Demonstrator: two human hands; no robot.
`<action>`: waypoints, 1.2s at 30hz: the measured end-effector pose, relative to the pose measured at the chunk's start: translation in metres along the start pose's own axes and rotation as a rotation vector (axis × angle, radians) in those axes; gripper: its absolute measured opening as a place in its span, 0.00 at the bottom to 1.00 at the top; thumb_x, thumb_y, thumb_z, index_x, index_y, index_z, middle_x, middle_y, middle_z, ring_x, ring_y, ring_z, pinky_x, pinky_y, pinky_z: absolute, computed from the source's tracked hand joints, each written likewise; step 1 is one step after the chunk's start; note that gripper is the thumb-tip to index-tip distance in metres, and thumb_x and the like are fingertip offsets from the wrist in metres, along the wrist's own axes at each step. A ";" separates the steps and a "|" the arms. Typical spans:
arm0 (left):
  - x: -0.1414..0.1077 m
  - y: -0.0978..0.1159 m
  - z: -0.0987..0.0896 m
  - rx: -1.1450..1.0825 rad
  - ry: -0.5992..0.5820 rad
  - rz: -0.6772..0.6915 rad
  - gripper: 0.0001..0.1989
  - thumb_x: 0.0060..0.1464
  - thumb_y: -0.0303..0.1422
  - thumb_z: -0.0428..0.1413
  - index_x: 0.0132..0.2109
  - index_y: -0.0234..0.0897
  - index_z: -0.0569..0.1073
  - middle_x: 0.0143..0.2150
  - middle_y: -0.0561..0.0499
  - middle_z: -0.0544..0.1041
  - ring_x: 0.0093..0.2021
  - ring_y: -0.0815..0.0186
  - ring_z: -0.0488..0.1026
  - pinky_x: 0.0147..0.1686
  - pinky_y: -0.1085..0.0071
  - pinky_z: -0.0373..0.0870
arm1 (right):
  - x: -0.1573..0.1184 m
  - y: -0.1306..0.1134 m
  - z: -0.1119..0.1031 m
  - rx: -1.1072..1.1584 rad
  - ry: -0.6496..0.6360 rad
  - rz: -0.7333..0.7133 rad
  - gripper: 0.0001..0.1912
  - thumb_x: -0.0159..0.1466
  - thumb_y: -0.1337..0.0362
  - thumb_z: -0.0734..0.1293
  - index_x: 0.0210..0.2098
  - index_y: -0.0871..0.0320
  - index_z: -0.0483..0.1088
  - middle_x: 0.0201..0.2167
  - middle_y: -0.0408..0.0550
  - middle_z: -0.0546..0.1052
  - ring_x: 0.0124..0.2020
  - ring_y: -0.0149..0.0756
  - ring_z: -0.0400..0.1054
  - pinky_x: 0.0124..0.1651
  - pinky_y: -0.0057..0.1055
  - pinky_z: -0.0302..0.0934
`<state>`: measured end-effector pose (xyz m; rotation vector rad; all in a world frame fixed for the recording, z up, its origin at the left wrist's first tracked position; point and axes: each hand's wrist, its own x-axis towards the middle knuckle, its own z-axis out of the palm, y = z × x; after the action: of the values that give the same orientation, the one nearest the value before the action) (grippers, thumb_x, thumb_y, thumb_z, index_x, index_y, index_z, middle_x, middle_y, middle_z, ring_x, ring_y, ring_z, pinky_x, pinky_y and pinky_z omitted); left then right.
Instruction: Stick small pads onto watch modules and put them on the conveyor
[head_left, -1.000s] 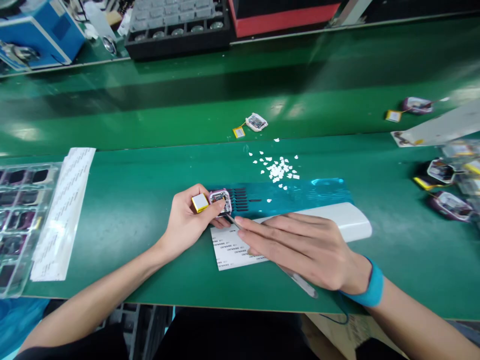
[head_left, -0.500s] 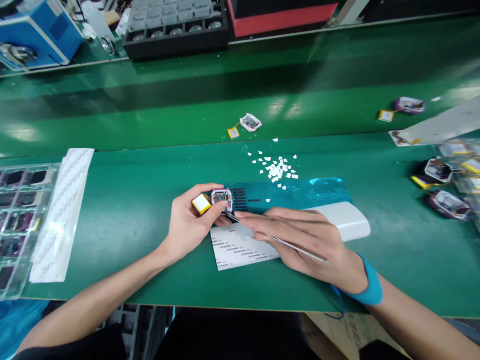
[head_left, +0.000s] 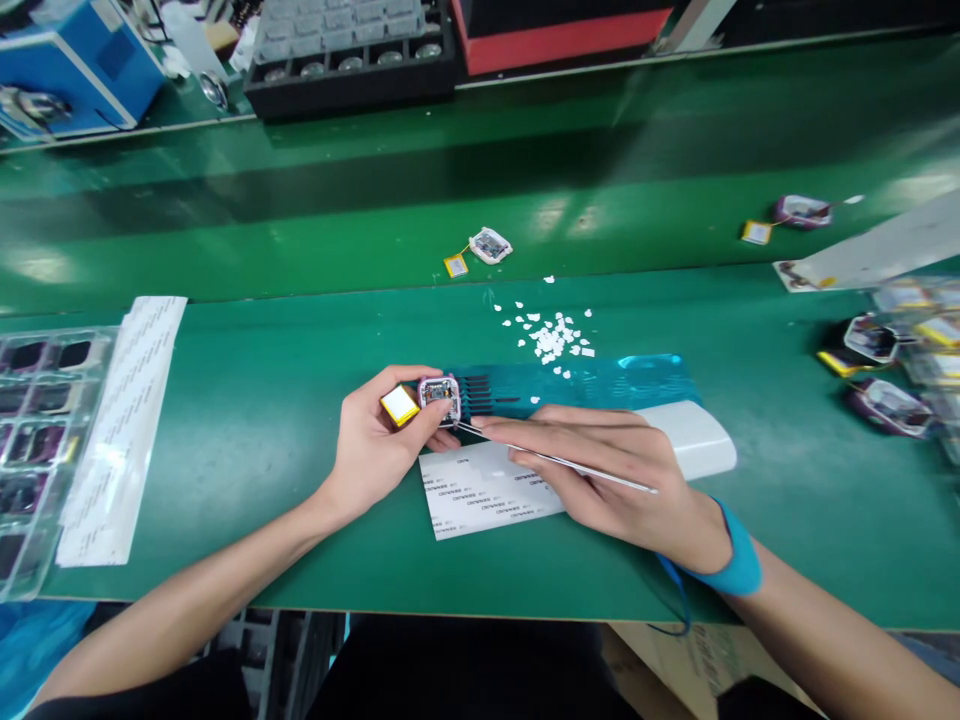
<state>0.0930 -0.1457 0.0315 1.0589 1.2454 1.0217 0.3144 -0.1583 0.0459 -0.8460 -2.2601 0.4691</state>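
Note:
My left hand (head_left: 375, 445) holds a small pink-rimmed watch body (head_left: 440, 397) with an open circuit board, and a yellow battery (head_left: 399, 405) hangs beside it against my fingers. My right hand (head_left: 611, 475) grips thin metal tweezers (head_left: 555, 460), their tip touching the lower right edge of the watch body. Under both hands lies a white label sheet (head_left: 480, 495) with printed rows. A blue wrist strap (head_left: 739, 560) circles my right wrist.
A shiny blue film with slots (head_left: 585, 385) and a white block (head_left: 701, 450) lie behind my right hand. White paper scraps (head_left: 551, 335) are scattered beyond. A clear parts tray (head_left: 34, 440) and liner strips (head_left: 124, 420) sit left. More watch bodies (head_left: 874, 345) lie right; one (head_left: 489, 246) rides the belt.
My right hand has turned and drawn back slightly, so the tweezers now lie across my fingers and point at the watch body. The units on the far belt have drifted left.

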 end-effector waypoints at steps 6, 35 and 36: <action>0.000 0.000 0.001 0.005 0.003 -0.006 0.13 0.52 0.34 0.66 0.44 0.36 0.76 0.27 0.53 0.81 0.22 0.63 0.81 0.23 0.71 0.82 | 0.000 0.000 0.001 0.014 0.013 -0.002 0.22 0.71 0.74 0.65 0.61 0.50 0.70 0.49 0.44 0.83 0.42 0.34 0.81 0.51 0.34 0.78; 0.183 0.011 -0.003 1.037 -0.118 0.636 0.19 0.68 0.34 0.49 0.61 0.39 0.73 0.70 0.40 0.67 0.72 0.49 0.58 0.68 0.48 0.56 | 0.009 0.001 -0.005 -0.444 0.177 -0.382 0.07 0.72 0.67 0.67 0.44 0.59 0.78 0.50 0.44 0.83 0.43 0.38 0.77 0.37 0.32 0.75; 0.190 0.012 0.000 0.992 -0.128 0.627 0.16 0.66 0.32 0.51 0.57 0.37 0.75 0.69 0.39 0.69 0.72 0.48 0.59 0.68 0.47 0.55 | 0.008 0.001 -0.004 -0.446 0.174 -0.379 0.08 0.73 0.67 0.66 0.44 0.59 0.78 0.50 0.44 0.82 0.44 0.38 0.77 0.37 0.32 0.75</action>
<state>0.1040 0.0418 0.0026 2.3480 1.3567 0.7258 0.3133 -0.1514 0.0521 -0.6113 -2.3174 -0.2810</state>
